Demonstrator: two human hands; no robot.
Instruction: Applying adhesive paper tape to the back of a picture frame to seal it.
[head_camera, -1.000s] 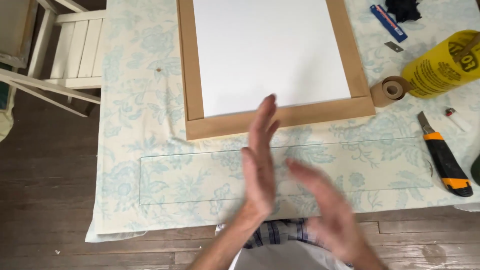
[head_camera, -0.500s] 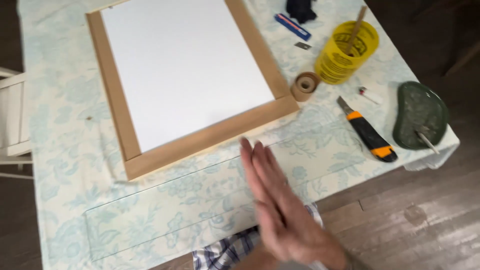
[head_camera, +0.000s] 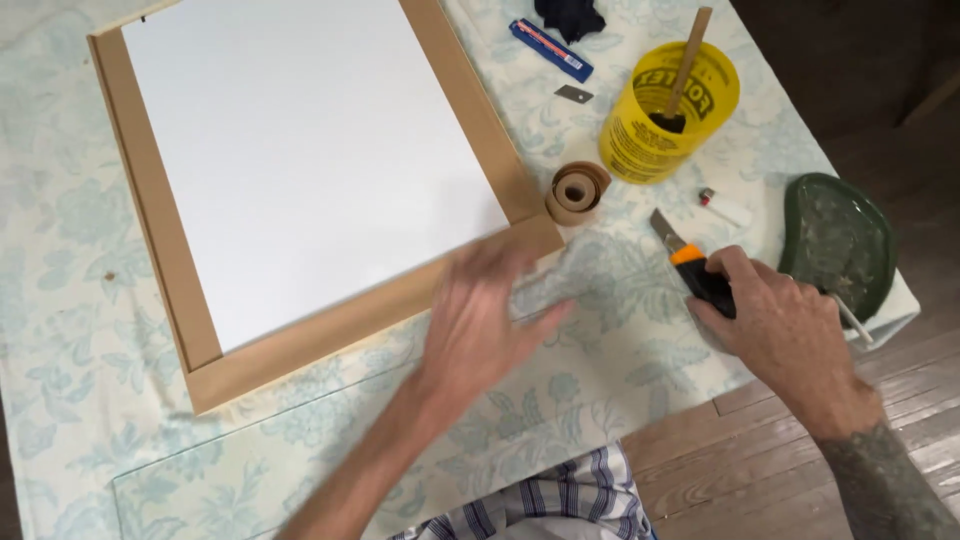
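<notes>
The right hand has its fingers curled over the black handle of a utility knife, grasping it against the table; the orange collar and the short grey blade stick out past the knuckles, pointing toward the far edge. The left hand is blurred, fingers spread and released, palm down, holding nothing, with its fingertips at the near right corner of a wooden frame.

The frame lies flat on the table, which is covered by a pale cloth with a blue-green flower print, and a white sheet fills it. Just beside that same frame corner, toward the right edge, stands a small roll of brown paper tape. Beyond the roll is a yellow tub with a wooden stick standing in it. Near the far edge lie a blue tube, a small metal blade and a dark cloth. Between the tub and the knife lies a small white object with a red tip. At the right edge, close to the right hand, sits a green dish.
</notes>
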